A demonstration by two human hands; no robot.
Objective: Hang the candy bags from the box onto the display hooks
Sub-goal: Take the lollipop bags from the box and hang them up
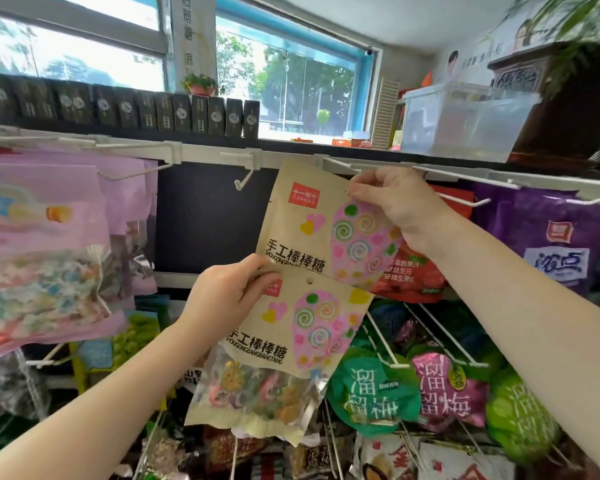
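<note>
My right hand (400, 206) pinches the top right corner of a tan lollipop candy bag (309, 223), raised just under the white hook rail (291, 159). An empty white display hook (242, 180) sticks out to the left of that bag's top edge. My left hand (229, 296) grips the top left of a second tan lollipop bag (291, 344), held lower and partly under the first. The punch hole of the lower bag is visible near its top edge. The box is not in view.
Pink candy bags (49, 244) hang at the left, purple (548, 244) and red bags at the right. Green and pink plum bags (374, 393) hang on lower hooks. Dark boxes (118, 105) line the top shelf, beside a clear plastic bin (465, 123).
</note>
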